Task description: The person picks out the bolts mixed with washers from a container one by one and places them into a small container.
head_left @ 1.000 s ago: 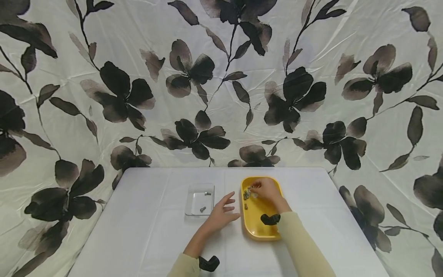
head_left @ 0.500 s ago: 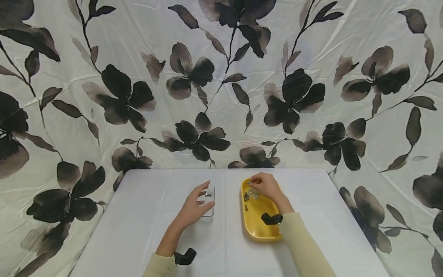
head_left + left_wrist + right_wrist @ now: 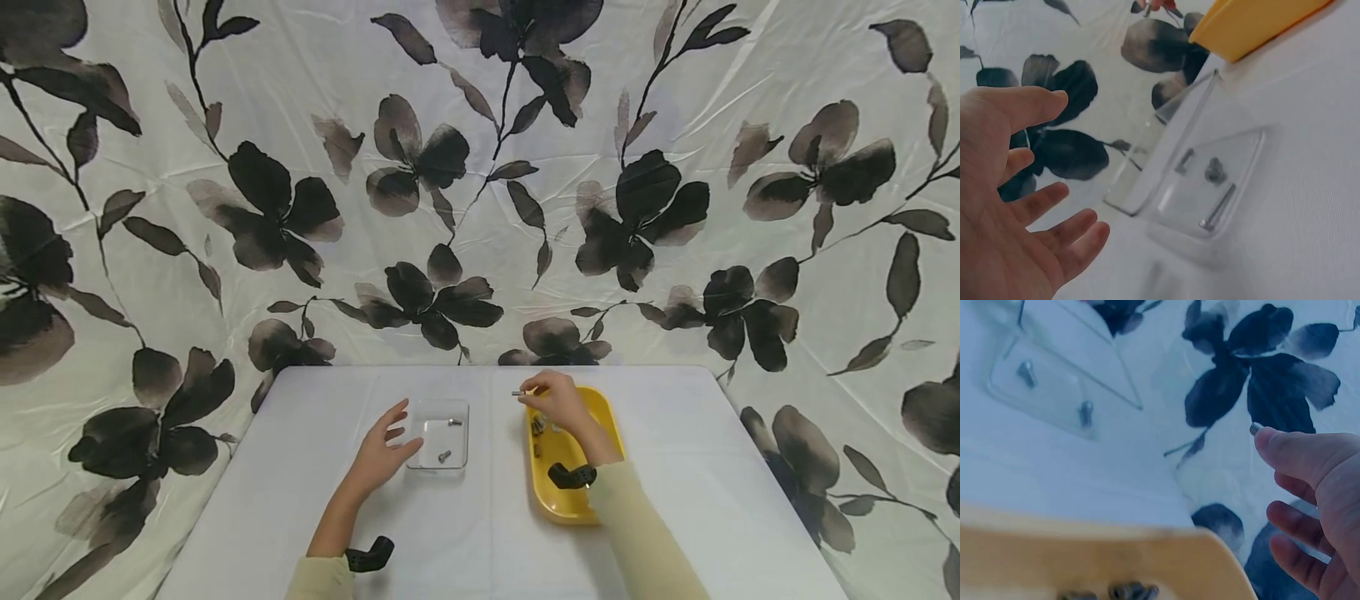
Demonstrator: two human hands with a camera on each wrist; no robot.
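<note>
My right hand (image 3: 558, 404) pinches a small metal screw (image 3: 517, 393) between thumb and fingertips, above the far left rim of the yellow tray (image 3: 564, 507). In the right wrist view, only the threaded end of that screw (image 3: 1255, 429) sticks out past the thumb. My left hand (image 3: 380, 454) is held with fingers spread and relaxed at the left side of a clear plastic box (image 3: 429, 435), holding nothing. Inside the box lie metal screws (image 3: 445, 456), apart from each other. The left wrist view shows the same box (image 3: 1172, 200) tilted, beside the spread fingers (image 3: 1085, 247).
More small screws (image 3: 537, 426) lie in the tray's left side, partly hidden by my right hand. A white cloth (image 3: 491, 533) covers the table, and a floral curtain (image 3: 480, 208) hangs behind its far edge. White table surface separates box and tray.
My right hand has lifted the screw out of the tray and shifted left. My left hand has moved left, passing over the clear box to its left side.
</note>
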